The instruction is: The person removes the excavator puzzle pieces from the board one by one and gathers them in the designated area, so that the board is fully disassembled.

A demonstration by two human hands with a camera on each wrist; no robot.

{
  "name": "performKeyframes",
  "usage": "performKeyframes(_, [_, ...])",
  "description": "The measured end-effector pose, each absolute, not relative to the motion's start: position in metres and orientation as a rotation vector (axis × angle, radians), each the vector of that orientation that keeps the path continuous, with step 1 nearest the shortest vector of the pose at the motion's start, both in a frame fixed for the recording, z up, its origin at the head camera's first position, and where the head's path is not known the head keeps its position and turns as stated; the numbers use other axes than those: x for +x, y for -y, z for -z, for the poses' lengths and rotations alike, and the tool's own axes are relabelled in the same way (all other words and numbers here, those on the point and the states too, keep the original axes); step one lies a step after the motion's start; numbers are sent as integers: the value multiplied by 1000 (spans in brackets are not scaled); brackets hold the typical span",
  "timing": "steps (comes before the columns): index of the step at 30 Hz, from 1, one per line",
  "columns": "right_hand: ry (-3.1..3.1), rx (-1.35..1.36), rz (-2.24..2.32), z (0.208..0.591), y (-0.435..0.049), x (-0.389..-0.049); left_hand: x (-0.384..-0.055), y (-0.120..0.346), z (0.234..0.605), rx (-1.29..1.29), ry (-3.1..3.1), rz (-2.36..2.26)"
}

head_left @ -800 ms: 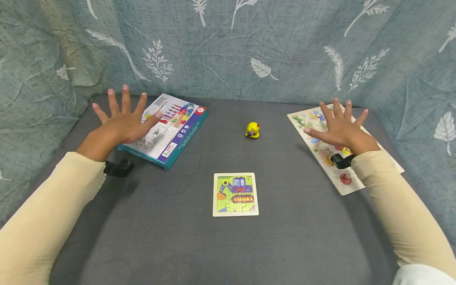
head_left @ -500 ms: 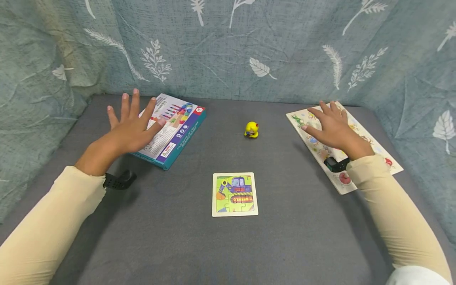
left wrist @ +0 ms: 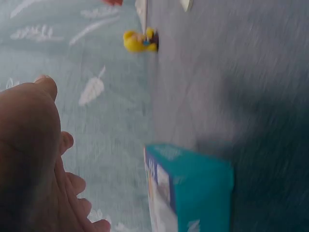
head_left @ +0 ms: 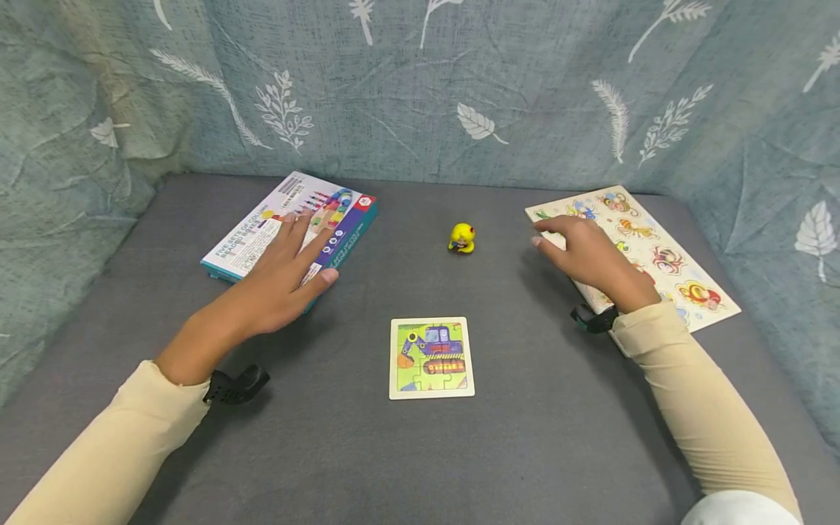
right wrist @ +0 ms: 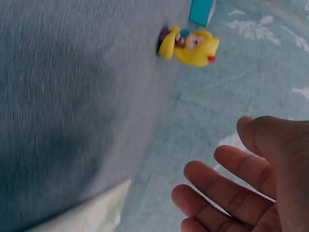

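Starting at the left, the left hand (head_left: 275, 284) is now hovering nearer the person and farther right than half a second ago, its fingers drawing over the near right part of the boxed set (head_left: 246, 233). The box's left side, with its printed title, is now showing where the hand was covering it. The fingers are stretching forward, loosely parted, gripping nothing; the left wrist view is showing a gap between them and the box. Over on the right, the right hand (head_left: 587, 251) is sitting farther left than before, bringing its fingers closer together from their earlier wide spread. They are bending slightly and holding nothing, hovering by the left edge of the picture board (head_left: 663, 255), whose right-hand creatures are now showing more fully. Box and board are keeping their places.

Around them, again from the left, the box is lying slantwise at the back left, the hand hiding its near right part from the head view. A square excavator puzzle (head_left: 432, 358) is lying near the middle, closer to the person. Just beyond it, a small yellow figure (head_left: 462, 238) is standing between the two hands, apart from both. The board is lying aslant at the right, the right hand and wristband (head_left: 593, 319) blocking part of its left side. Behind everything, a leaf-patterned curtain (head_left: 394, 102) is hanging along the grey tabletop (head_left: 407, 459).
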State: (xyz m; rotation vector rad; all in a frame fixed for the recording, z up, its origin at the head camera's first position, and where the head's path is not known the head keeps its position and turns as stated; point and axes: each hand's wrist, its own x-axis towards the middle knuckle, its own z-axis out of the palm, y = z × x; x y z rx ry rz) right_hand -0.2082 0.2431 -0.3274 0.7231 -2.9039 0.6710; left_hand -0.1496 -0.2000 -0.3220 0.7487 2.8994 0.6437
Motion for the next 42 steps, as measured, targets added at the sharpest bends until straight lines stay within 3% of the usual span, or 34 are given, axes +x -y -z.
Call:
performKeyframes(20, [2887, 907, -893, 339, -208, -199, -106, 160, 354, 961, -2600, -502])
performKeyframes(42, [2829, 1188, -1086, 349, -168, -194, -97, 124, 372, 985, -2484, -445])
